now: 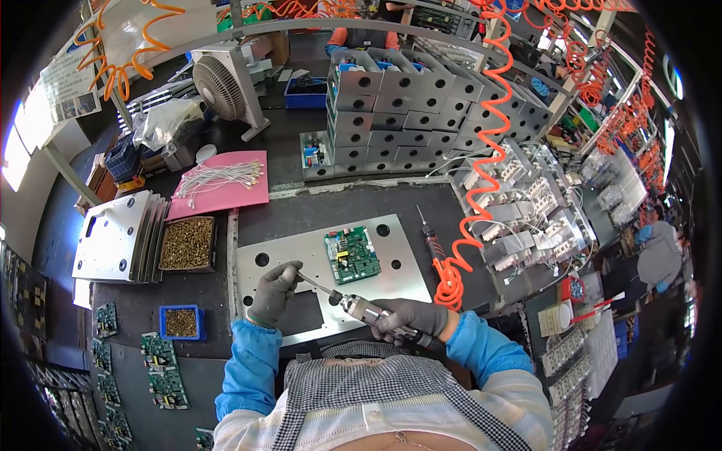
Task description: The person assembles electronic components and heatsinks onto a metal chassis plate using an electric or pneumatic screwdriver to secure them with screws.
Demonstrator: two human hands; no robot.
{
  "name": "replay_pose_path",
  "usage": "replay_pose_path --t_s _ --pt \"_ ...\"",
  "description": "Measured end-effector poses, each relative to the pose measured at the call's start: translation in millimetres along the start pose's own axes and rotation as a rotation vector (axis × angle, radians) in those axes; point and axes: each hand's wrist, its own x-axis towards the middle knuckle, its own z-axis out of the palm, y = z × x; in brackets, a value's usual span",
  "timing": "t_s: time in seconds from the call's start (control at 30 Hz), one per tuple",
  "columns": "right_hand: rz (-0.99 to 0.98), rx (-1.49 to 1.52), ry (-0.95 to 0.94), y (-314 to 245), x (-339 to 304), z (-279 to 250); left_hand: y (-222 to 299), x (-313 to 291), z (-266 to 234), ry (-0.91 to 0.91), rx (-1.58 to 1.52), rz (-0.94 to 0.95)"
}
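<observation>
My right hand [412, 316], in a grey glove, is closed around a power screwdriver [362, 307]. Its long thin bit points up and to the left. At the bit's tip, the gloved fingers of my left hand [275, 292] are pinched together; anything between them is too small to make out. Both hands are over the near part of a flat silver metal plate [301, 252] with round black-looking holes. On that plate lies a green circuit board [352, 255] with a yellow component, just beyond the screwdriver and apart from it.
A second screwdriver [430, 239] with a coiled orange hose [487, 143] lies right of the plate. To the left are a bin of brass-coloured fasteners [187, 242], a small blue tray [201, 325] and stacked metal plates [113, 237]. Stacked metal housings [398, 120] stand at the back.
</observation>
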Motion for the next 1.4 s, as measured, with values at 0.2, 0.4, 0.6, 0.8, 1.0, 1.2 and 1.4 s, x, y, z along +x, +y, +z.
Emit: replay_pose_path --t_s 0.2,0.4,0.6,0.8,1.0,1.2,1.4 --pt "-0.176 -0.067 0.037 11 -14 -31 -54 -38 -24 0.09 0.957 -0.182" --pt "-0.299 0.046 0.127 20 -30 -57 -70 -79 12 -0.012 1.743 -0.306" --pt "-0.395 0.072 0.222 10 -50 -71 -23 -92 36 -0.015 1.853 -0.047" --pt "-0.505 -0.11 0.266 -31 -68 -67 93 -94 53 0.04 1.589 0.502" --pt "-0.577 -0.327 0.29 -88 -75 -72 149 -73 34 -0.056 1.552 0.403" --pt "-0.473 -0.552 0.455 -123 -66 -107 207 2 29 -0.469 1.318 0.122" --pt "-0.562 -0.454 0.36 -136 -53 -111 215 196 21 -0.182 1.763 0.096"
